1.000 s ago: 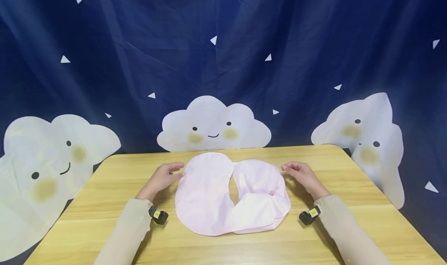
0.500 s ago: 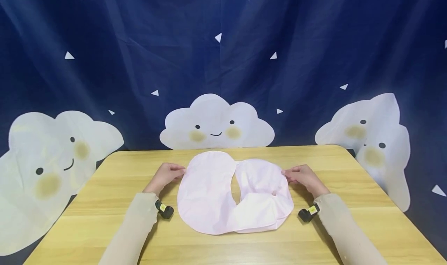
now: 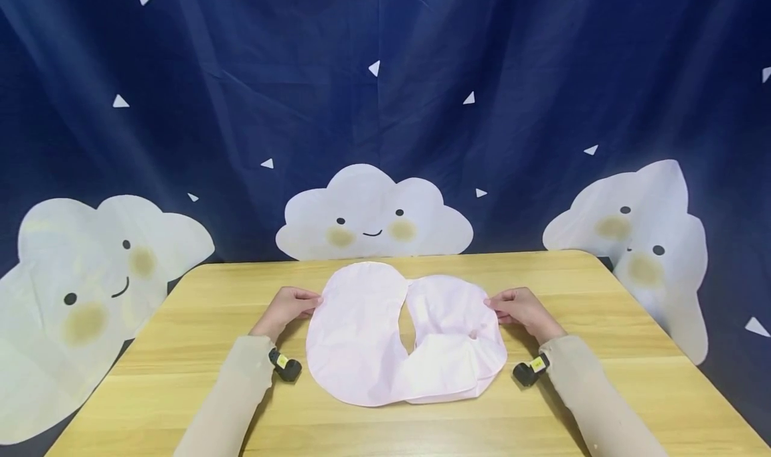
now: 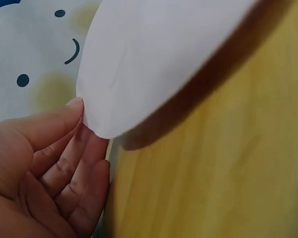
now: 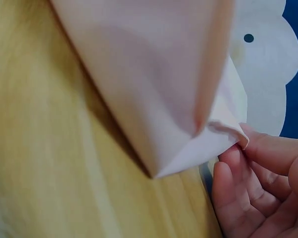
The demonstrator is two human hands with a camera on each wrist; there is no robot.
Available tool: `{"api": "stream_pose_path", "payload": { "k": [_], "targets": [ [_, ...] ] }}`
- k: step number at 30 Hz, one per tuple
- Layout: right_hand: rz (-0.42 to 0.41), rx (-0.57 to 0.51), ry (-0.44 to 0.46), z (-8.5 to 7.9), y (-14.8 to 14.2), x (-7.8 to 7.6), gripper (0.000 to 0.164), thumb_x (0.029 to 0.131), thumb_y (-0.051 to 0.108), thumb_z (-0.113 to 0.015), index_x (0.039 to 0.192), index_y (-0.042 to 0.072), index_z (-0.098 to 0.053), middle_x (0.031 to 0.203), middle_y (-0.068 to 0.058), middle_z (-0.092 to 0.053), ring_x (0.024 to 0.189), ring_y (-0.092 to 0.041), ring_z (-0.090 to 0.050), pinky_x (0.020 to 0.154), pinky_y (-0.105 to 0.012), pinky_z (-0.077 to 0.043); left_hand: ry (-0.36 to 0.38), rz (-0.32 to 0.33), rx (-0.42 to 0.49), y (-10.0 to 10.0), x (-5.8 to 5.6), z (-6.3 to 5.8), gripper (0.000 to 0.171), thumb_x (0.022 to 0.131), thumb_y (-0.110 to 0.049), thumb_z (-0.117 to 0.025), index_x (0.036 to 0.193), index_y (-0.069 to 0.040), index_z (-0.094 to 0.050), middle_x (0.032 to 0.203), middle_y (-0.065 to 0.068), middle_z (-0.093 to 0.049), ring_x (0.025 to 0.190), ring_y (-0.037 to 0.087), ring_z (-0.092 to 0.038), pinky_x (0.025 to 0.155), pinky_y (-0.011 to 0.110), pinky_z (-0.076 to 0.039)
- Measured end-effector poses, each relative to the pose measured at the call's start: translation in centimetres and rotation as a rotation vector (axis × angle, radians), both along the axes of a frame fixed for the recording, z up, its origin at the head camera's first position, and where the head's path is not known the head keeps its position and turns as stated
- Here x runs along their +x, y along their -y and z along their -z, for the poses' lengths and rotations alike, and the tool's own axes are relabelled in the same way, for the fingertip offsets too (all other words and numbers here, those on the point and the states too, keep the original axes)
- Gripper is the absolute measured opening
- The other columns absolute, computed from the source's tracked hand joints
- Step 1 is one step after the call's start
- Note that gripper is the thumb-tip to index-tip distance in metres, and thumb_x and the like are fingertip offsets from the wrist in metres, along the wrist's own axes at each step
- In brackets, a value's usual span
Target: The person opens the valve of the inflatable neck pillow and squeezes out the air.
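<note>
A pale pink cloth [image 3: 358,336] with rounded lobes lies on the table, a long oval opening near its middle. Its left lobe is spread smooth; the right side is wrinkled, with a flap folded over the near part. My left hand [image 3: 290,308] pinches the far left edge between thumb and fingers, and the left wrist view shows that rim of the cloth [image 4: 134,59] raised above the wood. On the opposite side my right hand [image 3: 523,308] pinches the right edge. Seen from the right wrist, a creased corner of the cloth [image 5: 198,153] sits between thumb and forefinger.
The light wooden table [image 3: 421,433] has rounded far corners. Behind it hangs a dark blue curtain [image 3: 313,96] printed with smiling white clouds and small white triangles. Black wrist cameras [image 3: 289,369] are strapped over both beige sleeves.
Both hands have moved in to the cloth's edges and closed thumb and fingers on them. The cloth keeps nearly the same shape and place; the head view has shifted slightly.
</note>
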State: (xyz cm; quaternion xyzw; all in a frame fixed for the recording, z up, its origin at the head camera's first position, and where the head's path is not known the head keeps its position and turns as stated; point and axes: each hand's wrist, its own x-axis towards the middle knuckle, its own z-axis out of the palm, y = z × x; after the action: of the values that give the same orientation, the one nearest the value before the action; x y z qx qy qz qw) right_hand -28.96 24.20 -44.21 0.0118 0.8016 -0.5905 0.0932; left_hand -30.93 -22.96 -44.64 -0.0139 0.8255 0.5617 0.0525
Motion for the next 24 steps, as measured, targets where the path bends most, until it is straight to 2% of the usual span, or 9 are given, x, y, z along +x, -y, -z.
{"api": "stream_pose_path", "payload": {
  "k": [6,10,24],
  "targets": [
    [-0.012,0.001,-0.023,0.2,-0.5,-0.2,0.03,0.087,0.01,-0.066,0.101,-0.017,-0.062,0.072,0.0,-0.066,0.063,-0.008,-0.062,0.061,-0.023,-0.055,0.029,-0.051,0.007,0.4,0.0,0.1,0.03,0.082,-0.007,-0.071,0.104,0.012,-0.065,0.08,0.004,-0.07,0.065,0.008,-0.061,0.062,0.022,-0.053],
    [-0.011,-0.004,-0.032,0.1,-1.0,-0.1,0.03,0.088,0.009,-0.065,0.101,-0.017,-0.061,0.07,0.002,-0.065,0.062,-0.007,-0.06,0.06,-0.022,-0.055,0.039,-0.063,0.0,0.7,0.0,0.1,0.028,0.083,-0.008,-0.071,0.103,0.011,-0.066,0.078,0.002,-0.068,0.065,0.008,-0.061,0.061,0.022,-0.053],
    [-0.002,-0.027,0.011,0.0,-1.8,-0.1,0.028,0.088,0.009,-0.065,0.1,-0.015,-0.062,0.068,0.002,-0.065,0.059,-0.006,-0.06,0.059,-0.02,-0.054,0.028,-0.032,0.016,1.9,0.0,0.5,0.028,0.083,-0.007,-0.07,0.103,0.013,-0.065,0.076,-0.001,-0.068,0.064,0.006,-0.06,0.059,0.02,-0.051]
  ]
}}
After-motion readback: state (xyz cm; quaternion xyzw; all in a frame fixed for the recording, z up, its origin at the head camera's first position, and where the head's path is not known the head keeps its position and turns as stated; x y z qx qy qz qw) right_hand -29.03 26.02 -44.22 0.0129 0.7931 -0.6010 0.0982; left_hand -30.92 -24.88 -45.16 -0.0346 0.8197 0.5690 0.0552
